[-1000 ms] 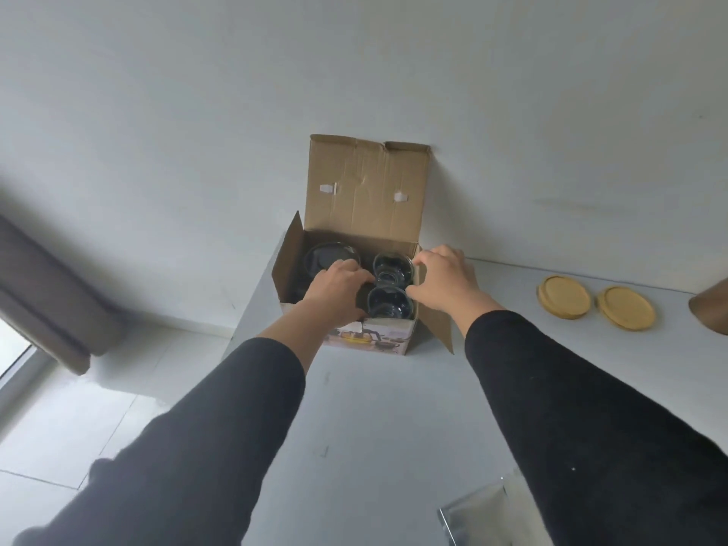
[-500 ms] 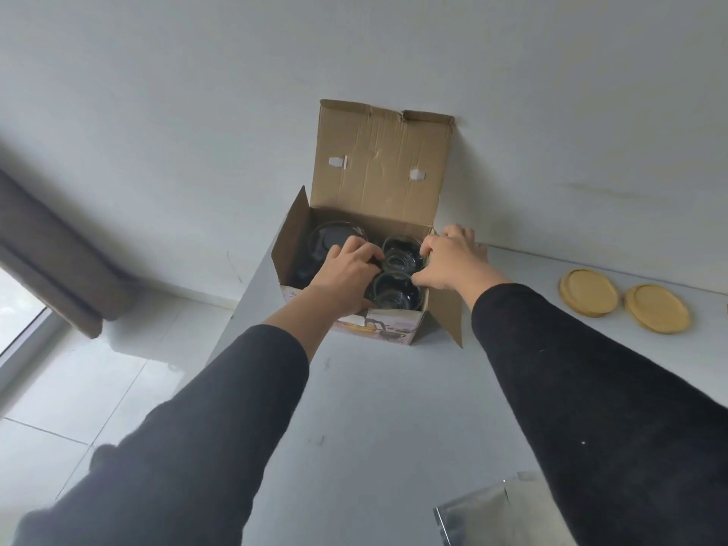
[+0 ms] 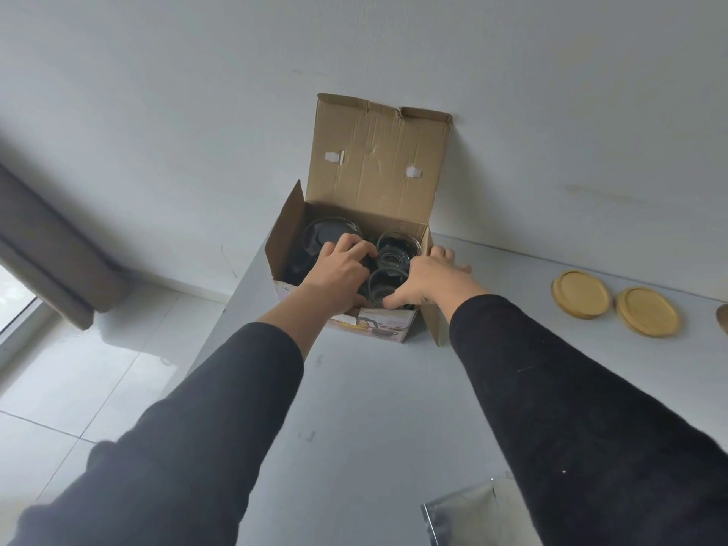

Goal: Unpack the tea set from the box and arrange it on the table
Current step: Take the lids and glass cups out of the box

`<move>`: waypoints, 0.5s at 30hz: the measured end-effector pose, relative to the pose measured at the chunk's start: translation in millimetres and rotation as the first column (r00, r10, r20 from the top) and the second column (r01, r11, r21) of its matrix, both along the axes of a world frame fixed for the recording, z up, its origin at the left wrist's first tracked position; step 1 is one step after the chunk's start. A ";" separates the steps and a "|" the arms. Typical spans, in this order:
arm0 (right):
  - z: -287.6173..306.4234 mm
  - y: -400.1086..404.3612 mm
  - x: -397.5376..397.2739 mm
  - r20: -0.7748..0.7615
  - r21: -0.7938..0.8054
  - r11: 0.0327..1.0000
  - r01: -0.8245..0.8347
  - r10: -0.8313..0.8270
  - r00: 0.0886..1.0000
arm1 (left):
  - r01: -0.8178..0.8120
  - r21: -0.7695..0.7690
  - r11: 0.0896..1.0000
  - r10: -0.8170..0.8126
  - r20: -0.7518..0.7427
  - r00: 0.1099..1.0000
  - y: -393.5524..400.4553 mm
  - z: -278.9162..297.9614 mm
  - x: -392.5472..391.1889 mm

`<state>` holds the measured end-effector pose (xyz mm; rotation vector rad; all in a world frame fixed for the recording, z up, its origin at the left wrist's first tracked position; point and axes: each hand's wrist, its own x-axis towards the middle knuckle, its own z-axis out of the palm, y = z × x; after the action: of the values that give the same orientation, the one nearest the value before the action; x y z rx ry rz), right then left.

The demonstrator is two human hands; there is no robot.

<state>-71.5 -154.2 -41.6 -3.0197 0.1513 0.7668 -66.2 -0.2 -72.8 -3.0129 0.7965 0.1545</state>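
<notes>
Against the wall, both hands' grips curl into the box [image 3: 346,214]: left hand [image 3: 338,275], right hand [image 3: 429,283] around a glass cup [image 3: 384,287].

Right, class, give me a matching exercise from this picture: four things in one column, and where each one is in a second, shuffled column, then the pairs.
Things:
1. glass cups
2. wooden coasters
3. box lid
4. silver pouch

Places:
A. on the table, right of the box
B. standing up against the wall
C. inside the box
D. at the near table edge

Pairs: 1-C, 2-A, 3-B, 4-D
</notes>
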 end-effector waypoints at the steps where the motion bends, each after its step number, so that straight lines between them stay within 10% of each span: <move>1: -1.8 1.1 -0.9 0.005 0.000 1.000 0.009 -0.009 1.000 | 0.001 0.004 1.000 -0.001 0.000 1.000 -0.1 -0.2 -0.2; 15: -15.2 7.7 -27.7 0.293 0.148 0.984 0.101 -0.141 0.946 | -0.113 -0.274 0.955 0.112 -0.020 0.994 4.9 -2.6 -8.3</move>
<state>-99.2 -146.5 -56.7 -2.9217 0.2651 0.2848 -74.6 4.7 -75.4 -3.3223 0.6996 0.0556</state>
